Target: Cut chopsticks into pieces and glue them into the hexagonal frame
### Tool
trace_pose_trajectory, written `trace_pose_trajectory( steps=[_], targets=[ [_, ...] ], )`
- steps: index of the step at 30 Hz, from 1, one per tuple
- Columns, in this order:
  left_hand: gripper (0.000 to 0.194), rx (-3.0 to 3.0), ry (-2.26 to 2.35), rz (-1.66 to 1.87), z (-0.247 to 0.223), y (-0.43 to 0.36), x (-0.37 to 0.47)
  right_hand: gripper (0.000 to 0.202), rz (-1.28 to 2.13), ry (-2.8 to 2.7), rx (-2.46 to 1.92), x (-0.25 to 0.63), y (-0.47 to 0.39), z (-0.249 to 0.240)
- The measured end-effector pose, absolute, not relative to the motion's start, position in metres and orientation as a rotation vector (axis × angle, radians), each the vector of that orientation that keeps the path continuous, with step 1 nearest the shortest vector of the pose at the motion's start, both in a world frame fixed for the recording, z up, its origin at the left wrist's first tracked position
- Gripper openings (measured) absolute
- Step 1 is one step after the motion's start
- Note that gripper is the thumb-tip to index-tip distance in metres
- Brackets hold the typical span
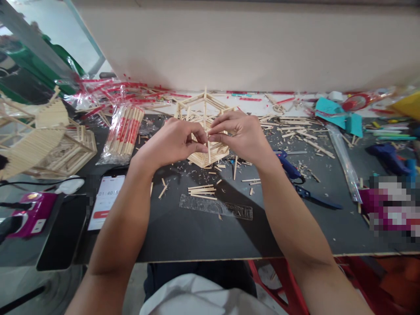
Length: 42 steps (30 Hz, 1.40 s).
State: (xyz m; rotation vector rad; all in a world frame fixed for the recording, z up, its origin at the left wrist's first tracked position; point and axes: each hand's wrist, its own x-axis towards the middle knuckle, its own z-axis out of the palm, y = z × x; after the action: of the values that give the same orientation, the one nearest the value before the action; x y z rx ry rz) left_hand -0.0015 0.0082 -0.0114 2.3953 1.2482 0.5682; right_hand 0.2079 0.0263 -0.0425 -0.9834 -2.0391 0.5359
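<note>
A hexagonal frame of stacked pale wooden sticks point(220, 154) stands on the dark table, in the middle near the back. One thin stick point(205, 107) runs upright in the view across its centre. My left hand point(182, 140) is closed at the stick's left side, thumb and index fingertips against it. From the right, my right hand point(241, 133) pinches the same stick with thumb and fingers. The hands hide parts of the frame's left and right sides. Several short cut sticks point(201, 190) lie nearer me, just above a clear plastic ruler point(215, 207).
At left are another stick structure point(70, 151), bagged sticks point(122, 133), a lit phone point(106, 201), a dark phone point(61, 234) and a power strip point(34, 212). Loose sticks point(303, 131), a blue glue gun point(288, 165) and dark-handled cutters point(316, 199) lie right.
</note>
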Motion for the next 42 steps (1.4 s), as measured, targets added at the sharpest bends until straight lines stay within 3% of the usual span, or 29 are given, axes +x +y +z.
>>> trace_pose_trajectory(
  steps=[42],
  targets=[
    [0.019,2.219,1.332,0.71,-0.0127,0.0093,-0.0038,0.011,0.514,-2.082,-1.046,0.2065,0.0243,-0.0383]
  ],
)
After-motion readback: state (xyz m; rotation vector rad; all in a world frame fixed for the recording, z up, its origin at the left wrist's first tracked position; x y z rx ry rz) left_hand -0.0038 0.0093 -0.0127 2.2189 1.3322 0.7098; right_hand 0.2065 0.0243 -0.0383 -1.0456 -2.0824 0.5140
